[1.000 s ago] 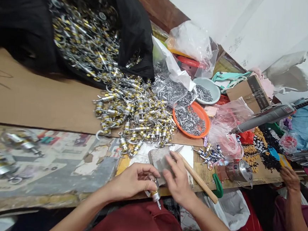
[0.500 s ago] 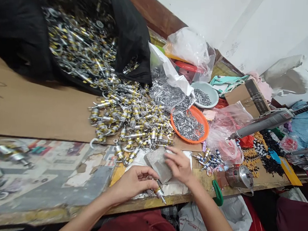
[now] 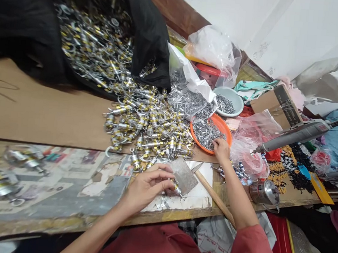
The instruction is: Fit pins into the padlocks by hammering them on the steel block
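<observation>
My left hand [image 3: 146, 185] is closed in a pinch on a small silver and gold metal fitting [image 3: 176, 188], held against the edge of a grey metal block [image 3: 184, 175] on a white sheet. My right hand [image 3: 221, 148] reaches into the near rim of an orange dish [image 3: 226, 129] full of small silver pins. Its fingers are curled down among the pins, and what they grip is hidden. A large pile of silver and gold hook fittings [image 3: 145, 124] lies just beyond my left hand.
A black bag [image 3: 152, 35] spills more fittings at the back left. A wooden-handled hammer [image 3: 214, 196] lies by the block. A white bowl [image 3: 229, 102], plastic bags, a cardboard box [image 3: 276, 103], a grey power tool [image 3: 297, 134], beads and a small steel pot [image 3: 265, 191] crowd the right.
My right hand left the grey block and moved right and away to the orange dish. My left hand brought the fitting up against the block. The hammer handle is uncovered again.
</observation>
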Tool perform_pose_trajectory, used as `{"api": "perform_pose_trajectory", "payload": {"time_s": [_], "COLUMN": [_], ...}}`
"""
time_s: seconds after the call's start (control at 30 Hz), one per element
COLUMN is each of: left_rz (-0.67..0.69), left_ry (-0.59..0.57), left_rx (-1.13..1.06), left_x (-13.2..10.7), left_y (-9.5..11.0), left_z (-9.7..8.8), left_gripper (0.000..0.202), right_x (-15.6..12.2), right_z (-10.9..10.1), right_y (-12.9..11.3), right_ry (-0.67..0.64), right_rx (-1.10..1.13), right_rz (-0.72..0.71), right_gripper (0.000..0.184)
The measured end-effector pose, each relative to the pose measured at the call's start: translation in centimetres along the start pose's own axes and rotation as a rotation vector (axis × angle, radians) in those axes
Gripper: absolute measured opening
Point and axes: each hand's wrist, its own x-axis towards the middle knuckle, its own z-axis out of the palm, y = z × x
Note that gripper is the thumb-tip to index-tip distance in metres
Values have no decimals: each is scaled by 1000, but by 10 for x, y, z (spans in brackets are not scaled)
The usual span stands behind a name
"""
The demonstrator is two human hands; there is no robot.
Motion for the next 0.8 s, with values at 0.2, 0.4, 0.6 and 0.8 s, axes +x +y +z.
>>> {"api": "perform_pose_trajectory", "payload": {"time_s": [0.2,0.4,0.6,0.8], "left_rz": [191,135,120,208], "left_ry": [51,24,54,-15], "left_rx": [184,115,71,128], "left_x": [-5,-5,-6,-7], "left_y": [-6,-8,-5,-1], "left_z": [-1,4,7,5], "left_gripper": [8,22,29,9], "right_x": [-26,-113,-134,-135], "right_z": [-19,-24,-18,-17], "right_y": [-27,-91,-103,-98], "right_ry": [86,-80,-81,-133], "right_rx": [152,514,654,804], "right_rz": [-32,-331,-374,-261], "right_gripper": [21,17,12,4]}}
